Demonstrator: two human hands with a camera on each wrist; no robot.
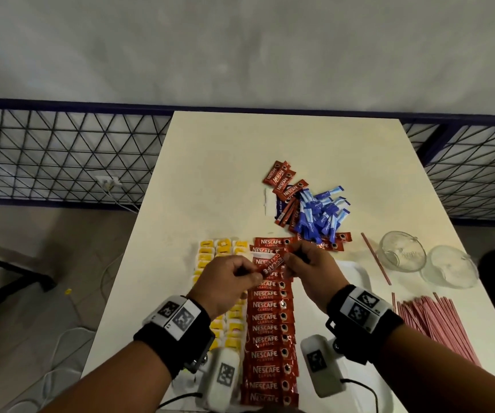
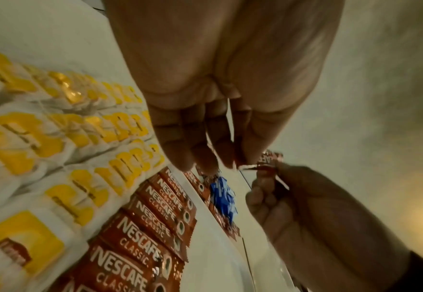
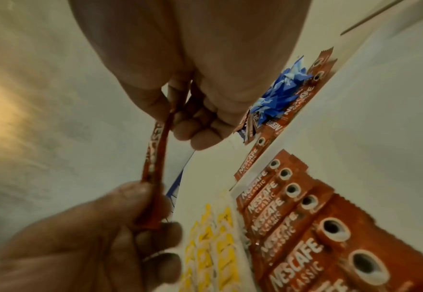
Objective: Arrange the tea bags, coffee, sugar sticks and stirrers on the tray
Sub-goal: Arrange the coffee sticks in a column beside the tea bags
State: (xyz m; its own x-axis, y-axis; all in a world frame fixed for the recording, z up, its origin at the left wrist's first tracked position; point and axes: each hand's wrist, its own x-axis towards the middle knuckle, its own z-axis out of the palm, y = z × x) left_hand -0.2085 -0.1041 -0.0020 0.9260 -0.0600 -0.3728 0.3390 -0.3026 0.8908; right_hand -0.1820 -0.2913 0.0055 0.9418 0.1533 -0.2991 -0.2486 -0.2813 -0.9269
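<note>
Both hands hold one red Nescafe coffee stick [image 1: 271, 264] above the white tray [image 1: 357, 274]. My left hand [image 1: 255, 274] pinches its near end and my right hand [image 1: 289, 257] pinches its far end. In the right wrist view the stick [image 3: 155, 154] runs from the right hand [image 3: 176, 112] down to the left hand's fingers [image 3: 135, 199]. On the tray lie a column of coffee sticks [image 1: 270, 329] and rows of yellow tea bags [image 1: 221, 248]. Loose coffee sticks [image 1: 283, 180] and blue sugar sticks [image 1: 322, 213] are piled beyond the tray. Pink stirrers [image 1: 436, 323] lie at the right.
Two glass bowls [image 1: 402, 251] [image 1: 450, 268] stand at the right, with one lone stirrer [image 1: 375, 257] beside them. A wire fence [image 1: 61, 150] runs behind the table. Cables lie on the floor at the left.
</note>
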